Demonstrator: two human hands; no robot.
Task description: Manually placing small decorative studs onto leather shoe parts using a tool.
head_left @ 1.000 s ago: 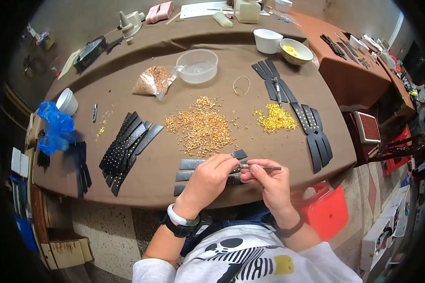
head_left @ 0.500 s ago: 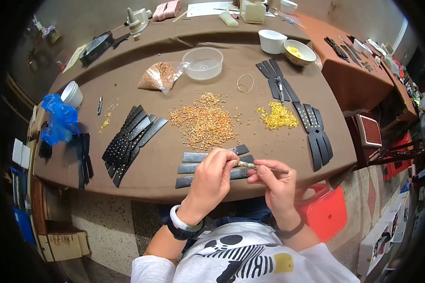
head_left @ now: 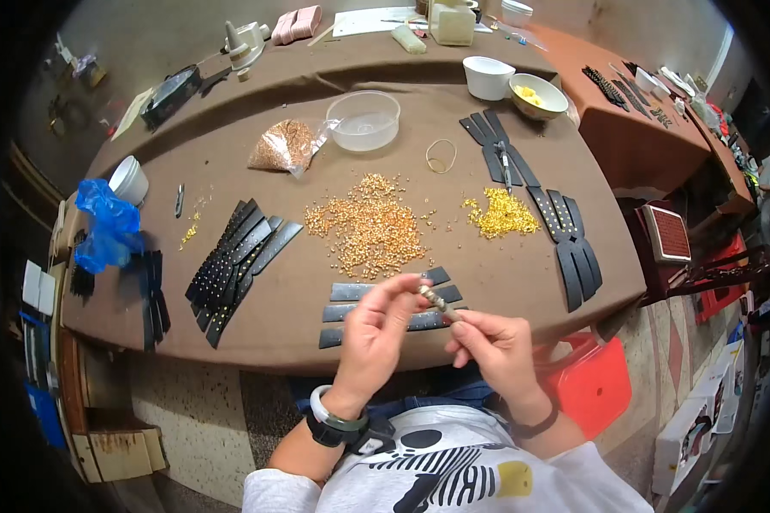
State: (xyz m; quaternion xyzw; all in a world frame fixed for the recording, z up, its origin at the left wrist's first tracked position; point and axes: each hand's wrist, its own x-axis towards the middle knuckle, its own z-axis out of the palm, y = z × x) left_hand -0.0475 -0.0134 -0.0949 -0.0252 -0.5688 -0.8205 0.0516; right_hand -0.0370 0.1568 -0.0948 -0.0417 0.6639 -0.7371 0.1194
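Brown cloth-covered table [head_left: 257, 195], speckled floor [head_left: 188, 427]. Loose coppery studs [head_left: 372, 229] mid-cloth. Right hand [head_left: 498, 349] pinches slim metal rod tool [head_left: 439, 303] above flat black strips [head_left: 346, 313]; left hand [head_left: 375, 332] at its tip, grip unclear.

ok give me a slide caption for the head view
Right hand grips a slim tool over black strips, coppery pieces spread beyond.
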